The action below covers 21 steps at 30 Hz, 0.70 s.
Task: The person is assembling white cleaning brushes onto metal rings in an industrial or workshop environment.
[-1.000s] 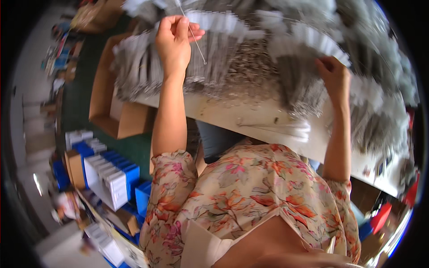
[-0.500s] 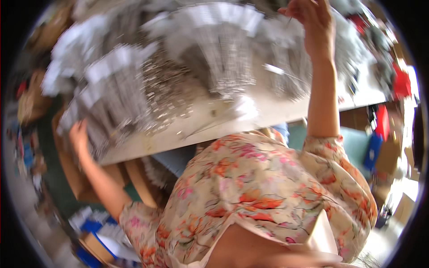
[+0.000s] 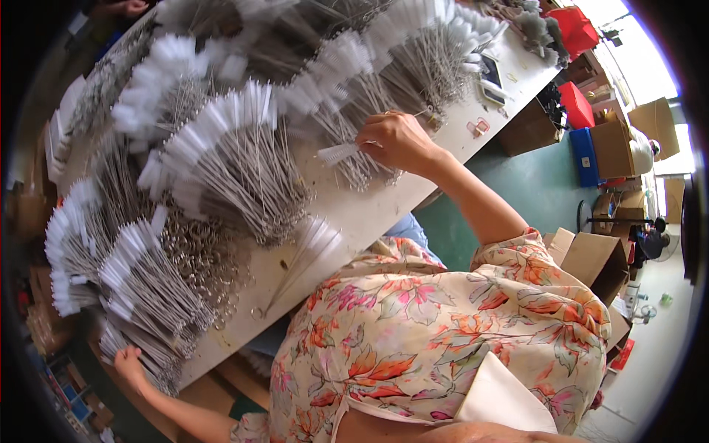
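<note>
My left hand (image 3: pixel 129 363) has its fingers curled at the edge of the lowest bundle of wire brushes (image 3: pixel 151 362), by the table's left end; what they grip is hidden. My right hand (image 3: pixel 399 140) is closed over a small heap of brushes on the right, fingertips together on a wire brush (image 3: pixel 337 153) whose white bristle head points left. Beside my left hand lies a thick bundle of brushes (image 3: pixel 151 284) with white heads and looped wire ends. A heap of small metal rings (image 3: pixel 199 258) lies right of that bundle.
More brush bundles (image 3: pixel 236 162) spread over the white table (image 3: pixel 295 266). A few loose brushes (image 3: pixel 314 247) lie near its front edge. A phone (image 3: pixel 490 71) rests at the right end. Cardboard boxes (image 3: pixel 591 266), a blue bin (image 3: pixel 585 159) and red bins (image 3: pixel 576 105) stand beyond.
The view has turned, so the table now slants. My right hand has come down from raised above the table to the brushes. My left hand stays by its bundle.
</note>
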Motion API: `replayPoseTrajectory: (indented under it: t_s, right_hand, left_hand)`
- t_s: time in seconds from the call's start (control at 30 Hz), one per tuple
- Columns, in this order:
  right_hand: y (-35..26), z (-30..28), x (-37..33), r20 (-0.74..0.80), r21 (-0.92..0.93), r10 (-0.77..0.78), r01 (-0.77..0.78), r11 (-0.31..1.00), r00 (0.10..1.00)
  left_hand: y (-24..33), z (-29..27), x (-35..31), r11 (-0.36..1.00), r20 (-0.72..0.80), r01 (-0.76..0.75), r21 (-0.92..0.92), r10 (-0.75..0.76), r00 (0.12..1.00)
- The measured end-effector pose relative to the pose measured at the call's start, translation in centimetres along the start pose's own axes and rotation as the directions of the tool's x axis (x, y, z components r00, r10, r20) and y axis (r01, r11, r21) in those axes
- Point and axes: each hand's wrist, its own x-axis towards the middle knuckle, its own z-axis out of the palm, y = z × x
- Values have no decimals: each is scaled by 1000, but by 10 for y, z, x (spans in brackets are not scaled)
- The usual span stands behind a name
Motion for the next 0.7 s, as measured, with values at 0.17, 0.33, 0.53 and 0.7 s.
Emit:
replayPoseTrajectory:
  t_s: [0.17,0.33,0.53,0.7]
  right_hand:
    - [33,-69,31,-531,58,135,-122,991,836]
    - [128,-128,29,-489,480,609,-390,786,624]
    - [180,-113,47,-375,171,597,-579,797,710]
    - [152,-143,57,-782,-159,167,-452,878,600]
  left_hand:
    - [-31,-23,-3,986,-214,-161,-44,148,966]
    - [51,-6,-32,936,-384,-231,-265,117,916]
    - [146,13,-71,660,-89,22,-751,-134,987]
    - [182,30,-85,156,-1,8,-988,-53,999]
